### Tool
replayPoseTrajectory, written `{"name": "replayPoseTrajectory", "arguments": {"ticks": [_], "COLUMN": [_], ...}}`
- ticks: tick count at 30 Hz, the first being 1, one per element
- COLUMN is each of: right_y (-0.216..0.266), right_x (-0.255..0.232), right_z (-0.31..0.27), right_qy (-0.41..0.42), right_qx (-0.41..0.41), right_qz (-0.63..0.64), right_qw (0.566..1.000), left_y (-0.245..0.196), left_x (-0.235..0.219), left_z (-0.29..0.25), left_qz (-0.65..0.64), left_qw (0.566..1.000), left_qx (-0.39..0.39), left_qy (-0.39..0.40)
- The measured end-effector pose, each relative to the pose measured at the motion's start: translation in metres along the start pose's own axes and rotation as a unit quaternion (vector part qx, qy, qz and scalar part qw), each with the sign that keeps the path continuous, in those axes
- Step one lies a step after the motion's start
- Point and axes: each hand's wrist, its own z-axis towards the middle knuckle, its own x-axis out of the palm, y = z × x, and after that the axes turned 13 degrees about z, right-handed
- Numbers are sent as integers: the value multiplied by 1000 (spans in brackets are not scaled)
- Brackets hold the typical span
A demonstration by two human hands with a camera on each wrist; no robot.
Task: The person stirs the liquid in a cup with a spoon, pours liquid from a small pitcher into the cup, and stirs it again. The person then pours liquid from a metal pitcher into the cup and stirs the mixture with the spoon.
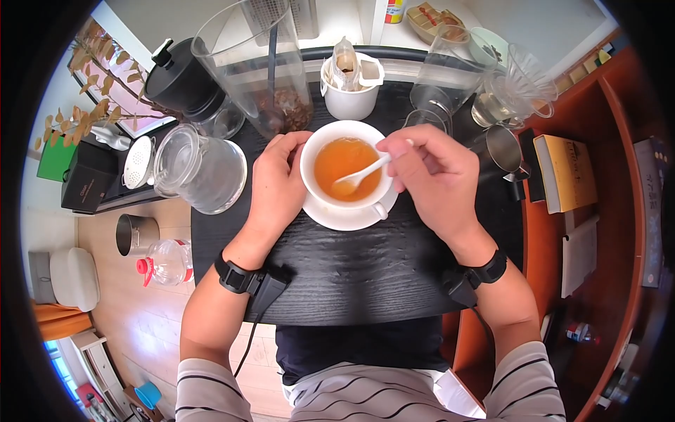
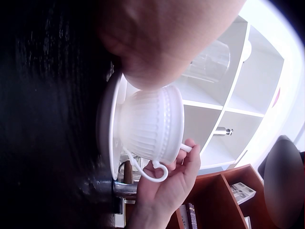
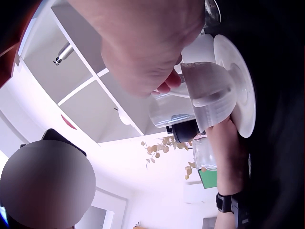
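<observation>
Teacup (image 2: 152, 125) holds a spoon (image 1: 365, 173); the black box (image 1: 90, 174) bears seemingly illegible lettering.

This looks like a home, with wooden floor (image 1: 116, 304), brown bookcase (image 1: 613, 232), leafy branches (image 1: 103, 110) and a coffee grinder (image 1: 184, 83).

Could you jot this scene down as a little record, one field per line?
Right hand: holds a white spoon, tip in the liquid
Left hand: at the cup's side, grip partly hidden
Cup: white, upright, on a white saucer
Liquid: orange-brown
Surface: black table
Behind the cup: white mug
</observation>
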Motion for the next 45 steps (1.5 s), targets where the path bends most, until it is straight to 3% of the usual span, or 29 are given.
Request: {"name": "replayPoseTrajectory", "arguments": {"ticks": [3, 6, 8, 11, 16, 18, 23, 26, 28, 32, 36, 38, 41, 45], "right_y": [-2, -6, -5, -2, -3, -1, -7, -3, -4, -3, -1, -4, 1, 0], "right_x": [4, 2, -3, -2, -4, -2, 3, 3, -2, -5, -3, 0, 1, -4], "right_z": [0, 3, 5, 5, 2, 0, 1, 4, 5, 6, 1, 0, 3, 8], "right_qy": [39, 26, 4, -51, -68, -22, 39, 29, -19, -69, -51, 28, 74, 36], "right_qx": [10, -46, -83, -97, -86, -28, -46, -93, -122, -148, -93, -45, -103, -143], "right_qz": [-6, -23, -114, -75, -48, -29, -43, -97, -142, -107, -47, -49, -112, -143], "right_qw": [999, 998, 990, 991, 993, 999, 997, 990, 982, 981, 993, 997, 986, 979], "left_y": [1, 1, 1, 0, 1, 2, 0, 2, 2, 2, 2, 2, 2, 1], "left_x": [0, 1, 1, 1, 1, 1, 0, 1, 1, 1, 1, 1, 1, 0], "left_z": [0, 0, 0, 0, 0, 1, 0, 0, 0, 0, 0, 0, 0, 0], "left_qz": [-2, -2, -2, -1, -4, 0, -3, -4, -7, -7, -3, 0, -1, -2], "left_qw": [1000, 1000, 1000, 1000, 1000, 1000, 1000, 1000, 1000, 1000, 1000, 1000, 1000, 1000], "left_qx": [-1, -1, -2, -6, -4, 0, -2, 4, 1, 1, 1, 4, 6, 0], "left_qy": [2, 2, 1, 1, 2, 0, 3, -2, 4, -1, 1, 1, -6, -1]}}
